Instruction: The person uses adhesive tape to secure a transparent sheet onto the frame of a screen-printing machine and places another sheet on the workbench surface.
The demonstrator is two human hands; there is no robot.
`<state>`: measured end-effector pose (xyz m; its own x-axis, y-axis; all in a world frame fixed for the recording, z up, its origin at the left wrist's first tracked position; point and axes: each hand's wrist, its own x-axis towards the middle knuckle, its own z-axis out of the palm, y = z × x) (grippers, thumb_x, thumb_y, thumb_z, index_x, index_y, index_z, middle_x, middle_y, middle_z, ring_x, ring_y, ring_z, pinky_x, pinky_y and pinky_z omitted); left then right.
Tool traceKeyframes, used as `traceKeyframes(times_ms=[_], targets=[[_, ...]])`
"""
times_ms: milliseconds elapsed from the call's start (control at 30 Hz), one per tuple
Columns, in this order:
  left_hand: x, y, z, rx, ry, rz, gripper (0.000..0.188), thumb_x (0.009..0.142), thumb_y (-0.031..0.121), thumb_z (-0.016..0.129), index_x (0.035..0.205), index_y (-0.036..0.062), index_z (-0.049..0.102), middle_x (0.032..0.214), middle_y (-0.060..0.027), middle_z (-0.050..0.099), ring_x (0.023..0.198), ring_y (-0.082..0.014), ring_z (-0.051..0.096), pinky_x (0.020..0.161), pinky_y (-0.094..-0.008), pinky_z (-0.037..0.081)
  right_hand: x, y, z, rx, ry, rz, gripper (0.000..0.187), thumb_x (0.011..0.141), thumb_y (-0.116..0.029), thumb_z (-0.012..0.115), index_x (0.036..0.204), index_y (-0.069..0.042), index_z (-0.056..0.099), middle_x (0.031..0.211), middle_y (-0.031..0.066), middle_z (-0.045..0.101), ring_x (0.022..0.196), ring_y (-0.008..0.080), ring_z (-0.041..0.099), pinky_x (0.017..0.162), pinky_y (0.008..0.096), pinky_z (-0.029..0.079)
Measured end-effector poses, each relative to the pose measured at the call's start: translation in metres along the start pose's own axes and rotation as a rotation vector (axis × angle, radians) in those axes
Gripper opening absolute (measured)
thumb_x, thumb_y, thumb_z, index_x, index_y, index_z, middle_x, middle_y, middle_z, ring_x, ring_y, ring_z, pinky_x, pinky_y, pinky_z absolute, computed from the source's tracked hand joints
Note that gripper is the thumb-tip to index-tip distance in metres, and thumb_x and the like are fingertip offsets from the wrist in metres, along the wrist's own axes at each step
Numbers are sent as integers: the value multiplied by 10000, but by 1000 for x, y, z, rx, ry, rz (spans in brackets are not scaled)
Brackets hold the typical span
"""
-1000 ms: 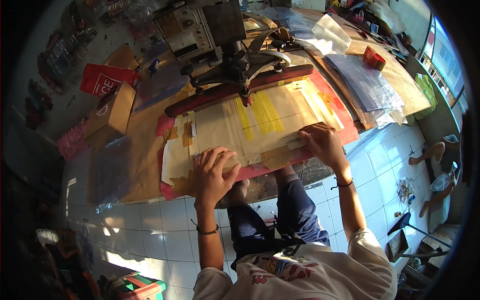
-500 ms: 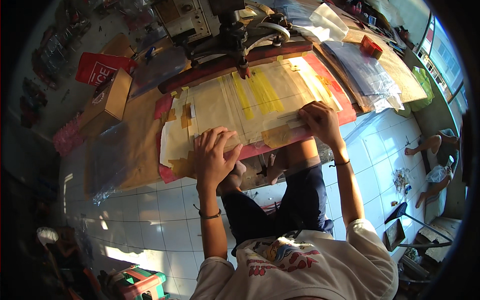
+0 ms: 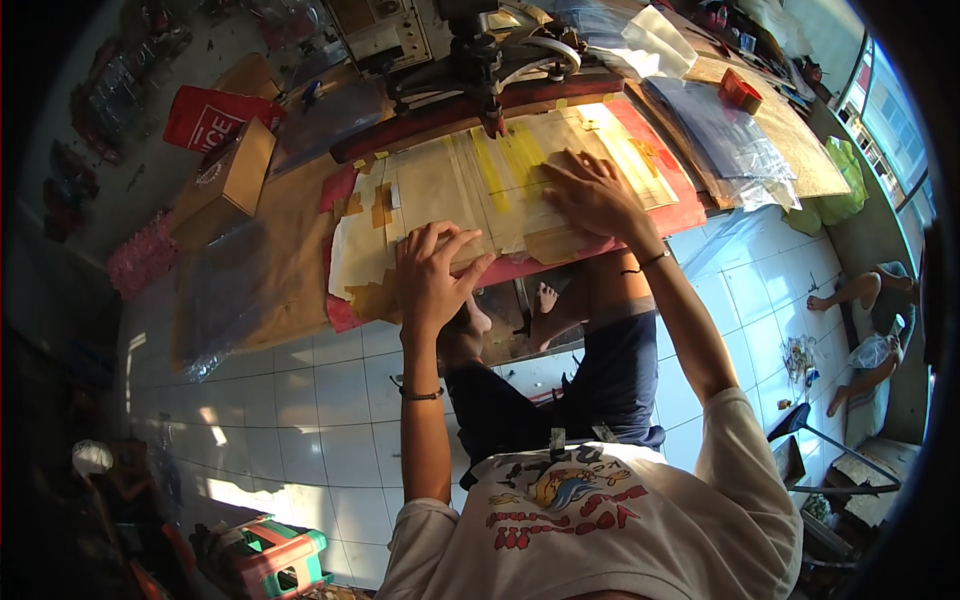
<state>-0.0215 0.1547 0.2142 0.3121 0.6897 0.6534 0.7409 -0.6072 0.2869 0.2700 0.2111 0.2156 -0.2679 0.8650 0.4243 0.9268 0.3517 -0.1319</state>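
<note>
As I watched from my remote seat, a broad brown table [image 3: 300, 290] carried a flat red board [image 3: 690, 215], and on that lay a tan, paper-like rectangular sheet [image 3: 420, 195], just in front of a long dark red bar [image 3: 570, 93]. I judged the sheet light, fairly stiff while backed by the board, smooth enough to slide and easily torn at its ragged left end; I favoured holding it by the sound near edge. Its long axis ran left to right, the right end angled farther away, roughly parallel to the bar. The right hand [image 3: 597, 195] lay palm down on its right half, fingers spread, gripping nothing visible. The left hand [image 3: 432, 272] rested bent fingers at the near edge, thumb apart; whether it pinched anything, I could not tell. Translucent yellow strips [image 3: 522, 152] crossed the sheet front to back.
</note>
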Motion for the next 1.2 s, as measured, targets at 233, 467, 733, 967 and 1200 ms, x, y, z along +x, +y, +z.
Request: traceKeyframes(times_ms=[233,467,733,967,1200], targets=[[-2,-3,1,-33,7,-16,351,799,415,763,1032,152,756,1040,-20,624,1022,-232,571,934,-393,410,4,1,0,38,-75,-36,607,976,-612,443,1450,-237,501,1538,204,385,1448,395,311,1193,512,225],[4,-9,-1,-151,16,-14,347,837,392,723,1040,112,743,1084,-51,659,1051,-260,602,963,-405,419,-7,13,-13,50,-140,-53,620,995,-585,432,1483,-205,459,1565,213,333,1484,371,244,1217,462,182],[-2,-11,-6,-158,-11,26,346,854,396,697,1048,113,739,1104,-48,670,1064,-265,607,966,-405,420,-67,1,-25,20,-104,-23,676,956,-545,544,1511,-186,403,1561,257,306,1467,437,239,1207,520,188],[-18,10,-29,-122,-165,126,473,694,356,846,1108,159,731,1193,-50,631,1157,-277,554,1018,-440,412,-148,-32,-45,152,104,0,856,655,-392,871,1408,-161,536,1546,196,351,1420,399,352,1148,519,301],[-76,32,13,-193,10,-47,418,770,179,820,1167,138,696,1217,-70,586,1145,-293,557,1032,-455,420,-112,-5,-70,162,82,122,188,878,-241,685,1019,-130,742,964,44,726,975,237,646,918,389,442]])
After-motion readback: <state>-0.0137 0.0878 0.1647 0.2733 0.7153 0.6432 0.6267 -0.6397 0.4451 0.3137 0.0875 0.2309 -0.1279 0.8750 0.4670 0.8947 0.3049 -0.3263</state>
